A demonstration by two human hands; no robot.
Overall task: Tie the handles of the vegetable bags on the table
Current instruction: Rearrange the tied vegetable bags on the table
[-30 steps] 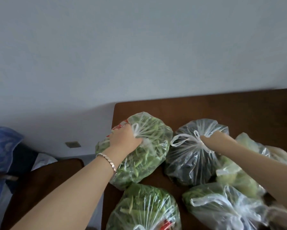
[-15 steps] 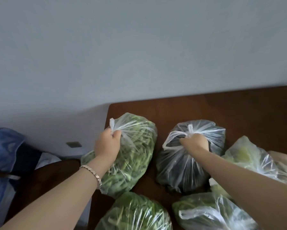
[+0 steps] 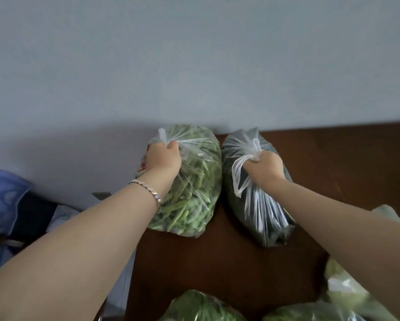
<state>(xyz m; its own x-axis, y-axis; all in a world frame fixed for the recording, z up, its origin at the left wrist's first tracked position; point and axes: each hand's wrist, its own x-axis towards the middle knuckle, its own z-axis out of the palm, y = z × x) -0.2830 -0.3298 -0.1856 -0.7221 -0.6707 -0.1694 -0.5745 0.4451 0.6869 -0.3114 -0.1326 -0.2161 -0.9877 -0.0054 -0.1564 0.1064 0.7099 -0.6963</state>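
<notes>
Now green bag (image 3: 194, 193) and dark bag (image 3: 263, 216) sit farther back.

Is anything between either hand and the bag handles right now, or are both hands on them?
Nothing visible is in the way. The left hand grips the gathered top of the green bean bag, and the right hand grips the handles of the dark bag. Both bags lie side by side on the table.
</notes>
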